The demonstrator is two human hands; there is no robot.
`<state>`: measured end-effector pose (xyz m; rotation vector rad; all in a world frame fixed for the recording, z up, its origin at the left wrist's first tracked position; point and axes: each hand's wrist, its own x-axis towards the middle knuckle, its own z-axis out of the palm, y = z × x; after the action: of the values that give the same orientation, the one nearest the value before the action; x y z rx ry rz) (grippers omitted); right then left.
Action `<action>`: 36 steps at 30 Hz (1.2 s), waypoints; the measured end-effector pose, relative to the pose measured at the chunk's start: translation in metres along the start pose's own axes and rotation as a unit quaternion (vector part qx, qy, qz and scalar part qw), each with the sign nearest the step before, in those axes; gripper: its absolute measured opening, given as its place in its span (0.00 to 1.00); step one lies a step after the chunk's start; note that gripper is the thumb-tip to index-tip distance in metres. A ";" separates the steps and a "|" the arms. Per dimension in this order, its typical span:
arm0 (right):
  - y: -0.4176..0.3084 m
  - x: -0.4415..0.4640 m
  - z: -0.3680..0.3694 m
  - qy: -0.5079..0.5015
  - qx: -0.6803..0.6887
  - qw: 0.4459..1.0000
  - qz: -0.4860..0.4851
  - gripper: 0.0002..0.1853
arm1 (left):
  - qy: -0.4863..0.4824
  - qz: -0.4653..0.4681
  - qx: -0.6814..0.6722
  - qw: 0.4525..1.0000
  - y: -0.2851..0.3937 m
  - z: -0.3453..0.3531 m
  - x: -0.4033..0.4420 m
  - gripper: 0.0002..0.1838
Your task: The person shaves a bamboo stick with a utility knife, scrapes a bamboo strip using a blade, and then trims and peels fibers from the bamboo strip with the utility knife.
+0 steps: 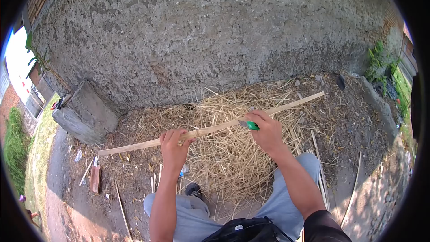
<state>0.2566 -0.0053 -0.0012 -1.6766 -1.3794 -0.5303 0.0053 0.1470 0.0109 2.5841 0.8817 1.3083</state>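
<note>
A long, pale bamboo strip (217, 128) with a visible node spans the view, its right end higher than its left. My left hand (173, 147) is closed around it left of the node. In my right hand (268, 133) is a green-handled utility knife (252, 126), its blade at the strip right of the node. Whether the blade cuts in cannot be made out. Below both hands spreads a heap of thin bamboo shavings (224, 163).
A rough grey wall (201, 31) rises just ahead. At left stands a concrete block (87, 114), with a reddish-brown piece (95, 179) on the ground nearer me. Loose strips (319, 166) lie by my right knee. A black bag (246, 231) rests at my lap.
</note>
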 end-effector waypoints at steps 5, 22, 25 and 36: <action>-0.001 0.004 -0.002 0.026 -0.004 1.000 -0.004 0.18 | -0.023 -0.004 -0.014 1.000 0.004 0.000 -0.002 0.18; 0.007 0.000 0.003 -0.014 -0.022 0.999 0.021 0.18 | -0.025 0.007 -0.034 0.999 0.008 0.012 -0.009 0.13; 0.010 -0.001 0.004 -0.037 -0.022 0.999 0.015 0.17 | -0.023 0.025 -0.015 0.999 0.008 0.011 -0.008 0.10; -0.001 -0.005 0.010 -0.109 0.041 0.991 0.069 0.09 | 0.090 0.057 0.142 0.984 0.021 -0.001 0.000 0.10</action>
<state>0.2518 -0.0001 -0.0097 -1.7881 -1.4064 -0.2129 0.0135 0.1294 0.0184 2.7992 1.0316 1.5734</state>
